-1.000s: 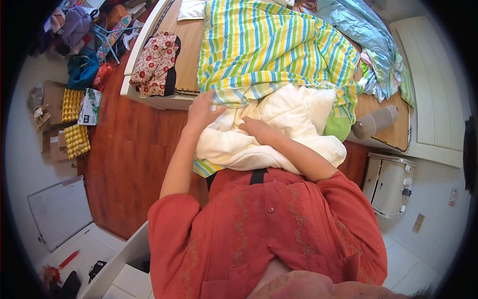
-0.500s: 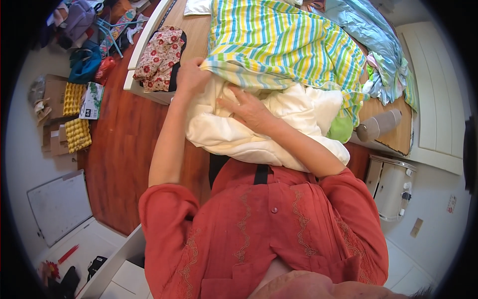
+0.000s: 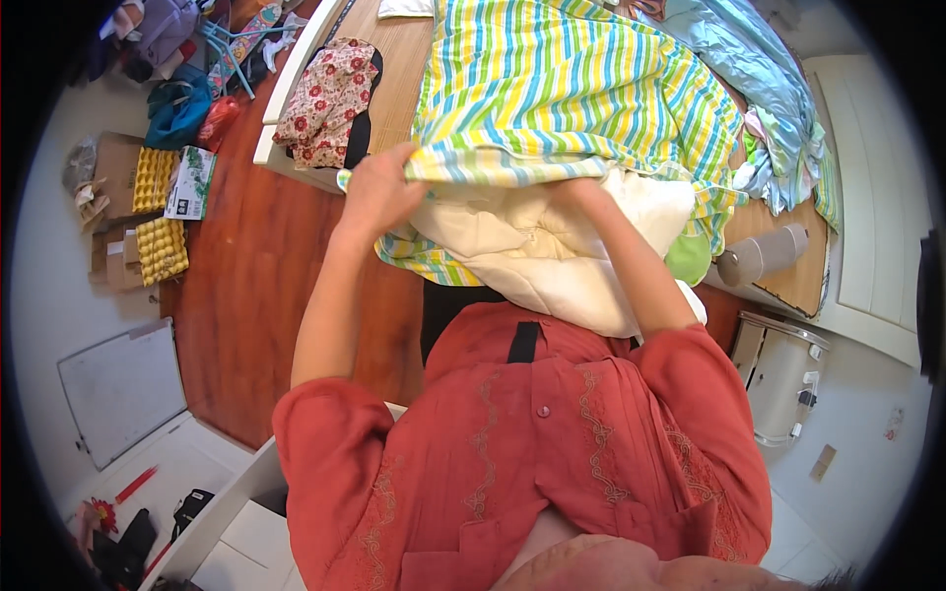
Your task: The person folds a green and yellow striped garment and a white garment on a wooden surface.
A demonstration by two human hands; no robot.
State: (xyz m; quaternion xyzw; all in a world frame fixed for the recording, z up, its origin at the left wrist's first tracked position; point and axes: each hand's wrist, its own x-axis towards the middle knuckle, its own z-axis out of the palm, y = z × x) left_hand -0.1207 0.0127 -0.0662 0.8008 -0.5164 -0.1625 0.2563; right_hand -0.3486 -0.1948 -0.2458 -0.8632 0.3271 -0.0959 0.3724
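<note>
A duvet cover (image 3: pixel 552 84) with green, yellow, blue and white stripes lies spread over the bed. Its near edge is lifted, and a cream quilt (image 3: pixel 512 241) bulges out beneath it toward my waist. At the left corner my left hand (image 3: pixel 384 192) is closed on the edge of the striped cover. My right hand (image 3: pixel 583 192) reaches under that lifted edge, against the cream quilt; the fabric hides its fingers. Part of the striped cover also hangs below the quilt on the left.
Flowered fabric (image 3: pixel 325 103) rests on the bed's left corner. Toward the right are a rolled grey-brown bundle (image 3: pixel 764 254) and a crumpled light-blue quilt (image 3: pixel 749 69). Yellow egg trays (image 3: pixel 161 251) and cardboard stand by the left wall. A silvery cabinet (image 3: pixel 778 379) is at the right.
My right hand has moved right and slid under the cover's edge. The left hand has shifted slightly down with its corner. More striped fabric now shows below the quilt on the left.
</note>
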